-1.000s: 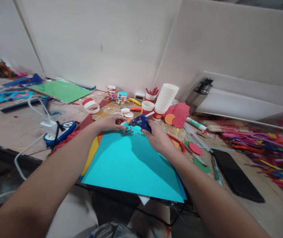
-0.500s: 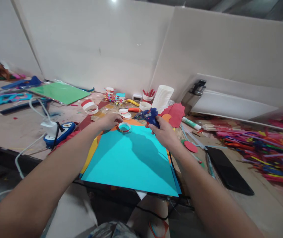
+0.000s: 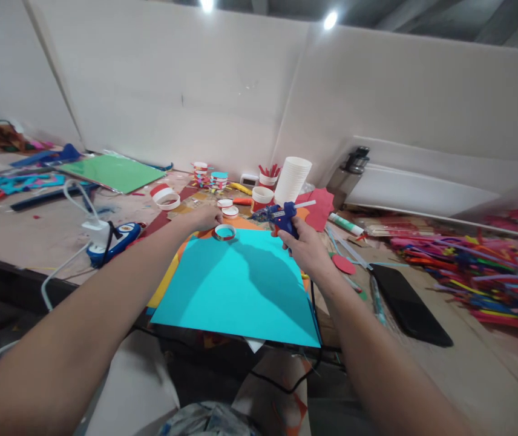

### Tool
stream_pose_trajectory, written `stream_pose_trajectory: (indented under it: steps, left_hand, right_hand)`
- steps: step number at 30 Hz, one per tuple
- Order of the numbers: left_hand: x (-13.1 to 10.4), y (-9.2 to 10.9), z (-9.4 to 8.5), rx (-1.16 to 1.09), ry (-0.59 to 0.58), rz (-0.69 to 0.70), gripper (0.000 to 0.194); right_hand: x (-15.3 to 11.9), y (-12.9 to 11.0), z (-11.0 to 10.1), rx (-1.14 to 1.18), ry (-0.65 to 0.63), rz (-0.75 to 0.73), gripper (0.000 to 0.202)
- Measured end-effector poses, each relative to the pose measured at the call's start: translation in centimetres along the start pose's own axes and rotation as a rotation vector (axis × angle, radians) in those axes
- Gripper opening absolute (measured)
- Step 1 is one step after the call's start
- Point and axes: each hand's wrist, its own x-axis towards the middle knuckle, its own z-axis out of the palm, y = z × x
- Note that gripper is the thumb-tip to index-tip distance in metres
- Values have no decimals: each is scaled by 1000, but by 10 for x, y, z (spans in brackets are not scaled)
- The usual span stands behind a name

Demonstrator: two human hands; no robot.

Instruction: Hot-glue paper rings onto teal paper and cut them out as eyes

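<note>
My right hand (image 3: 299, 239) is closed round a blue glue gun (image 3: 286, 218), held above the right far part of a turquoise sheet (image 3: 236, 284), its nozzle toward the left. A clear glue stick pokes out of its back. My left hand (image 3: 208, 218) has its fingers curled down behind a small red and white paper ring (image 3: 225, 232), which rests on the sheet's far edge. What those fingers hold, if anything, is too small to make out. Two small white rings (image 3: 230, 211) lie just beyond them.
A stack of white cups (image 3: 293, 180) and a red-striped cup (image 3: 262, 198) stand behind. Pipe cleaners (image 3: 481, 272) and a black phone (image 3: 411, 306) lie right. A power strip (image 3: 114, 243) with cables sits left, near a green sheet (image 3: 114, 171).
The view has shifted slightly. The glue gun is now turned so that its glue stick shows. My left hand's fingers have curled in more beside the ring.
</note>
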Motion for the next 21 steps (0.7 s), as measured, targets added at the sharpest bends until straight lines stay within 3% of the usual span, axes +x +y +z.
stream_pose_trajectory:
  steps: [18,21]
  left_hand:
    - [6,-3,-15,-9,-137,58,18]
    - [7,-4,-13,-17,-64,86,15]
  right_hand:
    - [5,4,-4,-9,19,18,24]
    - [5,4,-6,-13,23,22,24]
